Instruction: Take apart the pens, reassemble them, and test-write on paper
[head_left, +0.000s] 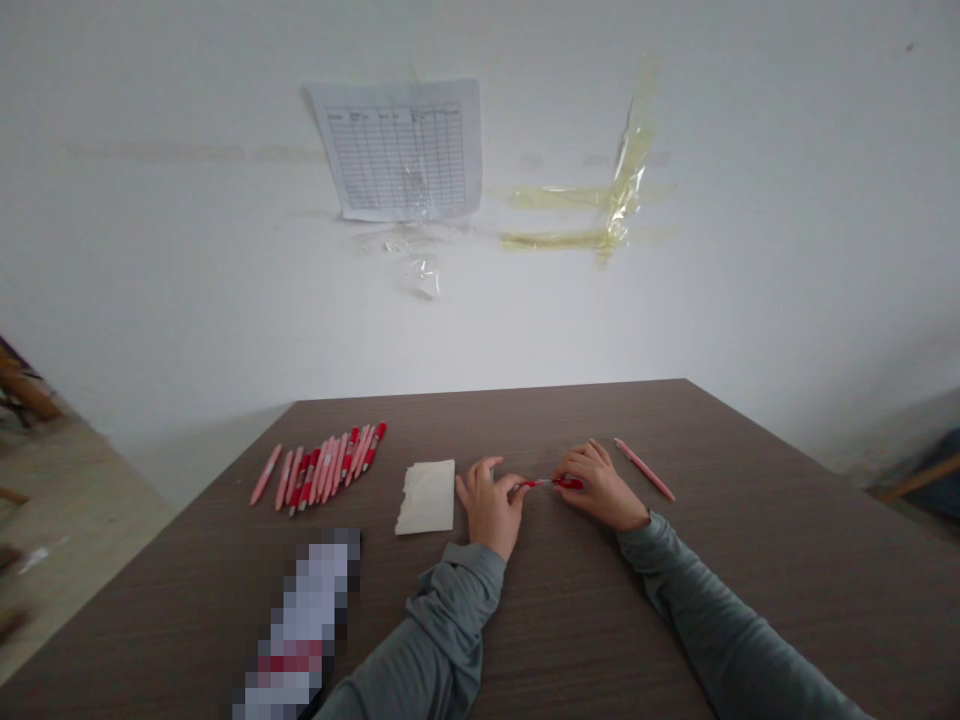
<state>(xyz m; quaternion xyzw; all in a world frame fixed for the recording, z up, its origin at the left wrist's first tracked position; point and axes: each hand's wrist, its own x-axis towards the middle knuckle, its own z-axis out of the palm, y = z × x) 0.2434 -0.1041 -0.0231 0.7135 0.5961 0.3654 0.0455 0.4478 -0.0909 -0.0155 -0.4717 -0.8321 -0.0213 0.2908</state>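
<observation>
Between my two hands a red pen (544,483) with a clear middle part lies sideways, low over the table. My left hand (493,503) pinches its left end with thumb and forefinger, the other fingers spread. My right hand (598,486) has its fingers closed round the red right end. Just left of my left hand lies a torn-edged piece of white paper (426,497). A pink pen (644,469) rests slanted beyond my right hand. Several pink and red pens (328,468) lie side by side in a row at the left.
A brown table (570,620) stands against a white wall (720,300). A blurred-out long object (304,630) lies at its near left. Taped to the wall are a printed sheet (401,150) and yellowish tape strips (559,240).
</observation>
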